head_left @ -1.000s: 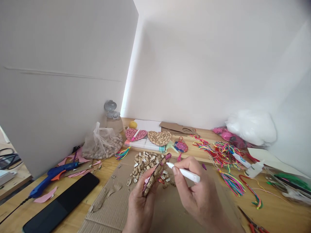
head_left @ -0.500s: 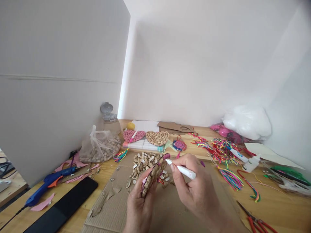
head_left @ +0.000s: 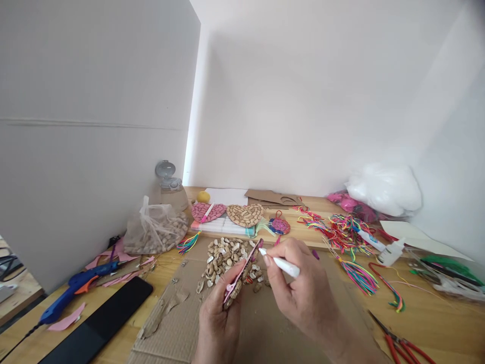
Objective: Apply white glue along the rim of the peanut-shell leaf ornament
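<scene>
We hold a shell-covered piece in our left hand, fingers clenched round its lower end, so it stands edge-on to us. Its long axis runs from our left palm up and to the right, pink rim showing along the near edge. Our right hand grips a white marker, thumb and fingers pinched round the barrel. The marker lies roughly crosswise to the piece, tip pointing left. The tip sits at the piece's top end, touching or just off it; we can't tell which. The right hand is nearer the top end, the left hand has the bottom.

Just beyond our fingertips lies a heap of loose shells on a cardboard sheet, close under the piece. Nothing stands between marker tip and piece.

Further off, beyond the heap: a pink heart and a bare shell heart side by side. Left of our left hand: a bag of nuts, a blue glue gun, a black slab. Right of our right hand: coloured cords in a tangle, a glue bottle, red-handled scissors near the bottom edge, all well apart from the fingers.
</scene>
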The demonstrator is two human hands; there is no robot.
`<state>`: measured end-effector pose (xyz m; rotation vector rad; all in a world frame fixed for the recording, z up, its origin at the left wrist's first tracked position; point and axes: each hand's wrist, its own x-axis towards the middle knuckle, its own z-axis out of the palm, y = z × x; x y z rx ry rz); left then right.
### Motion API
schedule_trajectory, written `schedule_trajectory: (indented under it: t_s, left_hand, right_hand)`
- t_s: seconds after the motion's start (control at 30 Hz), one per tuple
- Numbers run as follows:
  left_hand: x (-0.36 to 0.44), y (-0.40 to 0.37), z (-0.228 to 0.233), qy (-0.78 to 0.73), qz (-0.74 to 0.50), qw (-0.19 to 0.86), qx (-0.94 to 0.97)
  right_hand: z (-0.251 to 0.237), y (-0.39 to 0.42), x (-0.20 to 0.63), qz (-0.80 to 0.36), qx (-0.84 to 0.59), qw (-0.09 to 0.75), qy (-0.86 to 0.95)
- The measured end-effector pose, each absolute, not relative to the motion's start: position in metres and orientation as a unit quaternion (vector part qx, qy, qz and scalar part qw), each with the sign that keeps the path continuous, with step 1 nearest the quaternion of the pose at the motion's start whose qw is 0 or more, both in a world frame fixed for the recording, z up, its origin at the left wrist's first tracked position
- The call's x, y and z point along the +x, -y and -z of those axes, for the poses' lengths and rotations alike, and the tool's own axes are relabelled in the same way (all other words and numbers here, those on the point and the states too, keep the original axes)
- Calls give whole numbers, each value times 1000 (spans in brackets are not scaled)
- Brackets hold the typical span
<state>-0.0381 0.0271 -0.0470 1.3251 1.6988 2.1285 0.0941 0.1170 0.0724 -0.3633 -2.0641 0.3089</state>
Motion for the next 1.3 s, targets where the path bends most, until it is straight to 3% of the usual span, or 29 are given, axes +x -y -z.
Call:
schedule_trajectory:
  t_s: [0.17, 0.47, 0.7, 1.13, 1.3]
  left_hand:
    - [-38, -27, 47, -556, -703, 72, 437]
    - [-36, -24, 36, -563, -700, 73, 434]
    - [-34, -25, 34, -561, -709, 99, 415]
    - [-35, -27, 44, -559, -717, 104, 403]
    - [-34, -23, 39, -556, -701, 72, 442]
  right_hand:
    - [-77, -114, 100, -241, -163, 463, 837]
    - [-78, -119, 100, -246, -176, 453, 839]
    - [-88, -112, 101, -322, -175, 447, 816]
    - [-92, -116, 108, -337, -187, 435, 813]
    - [-89, -110, 106, -288, -172, 441, 833]
